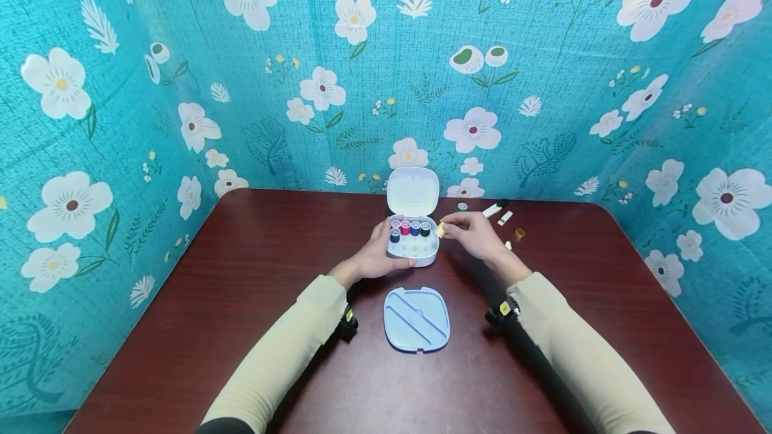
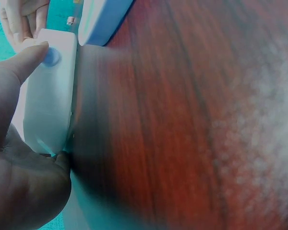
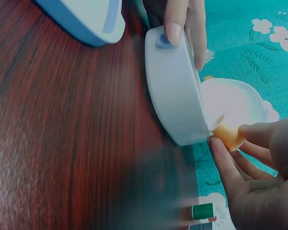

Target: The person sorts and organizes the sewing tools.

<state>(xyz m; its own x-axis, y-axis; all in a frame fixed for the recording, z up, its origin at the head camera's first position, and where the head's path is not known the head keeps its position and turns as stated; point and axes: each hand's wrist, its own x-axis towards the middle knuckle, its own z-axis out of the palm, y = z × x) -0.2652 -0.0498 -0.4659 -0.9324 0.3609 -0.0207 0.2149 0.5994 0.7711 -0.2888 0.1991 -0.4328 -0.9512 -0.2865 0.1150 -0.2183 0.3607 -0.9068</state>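
Note:
A white sewing box (image 1: 427, 259) stands on the table with its rounded lid (image 1: 413, 191) raised at the back. Inside, several small thread spools, among them a red one (image 1: 405, 228) and a blue one (image 1: 415, 228), stand on pegs in the far part; nearer pegs are bare. My left hand (image 1: 374, 256) grips the box from the left, thumb along its front by the blue button (image 2: 51, 57). Between thumb and fingertips, my right hand (image 1: 476, 234) pinches a yellow thread spool (image 3: 229, 136) at the box's right rim.
A light-blue ridged tray (image 1: 417, 320) lies in front of the box. To the right are a green spool (image 3: 203, 211), small white pieces (image 1: 505, 218) and a gold-coloured ring (image 1: 519, 234). A flowered teal cloth (image 1: 362, 119) hangs behind the brown table (image 1: 289, 273).

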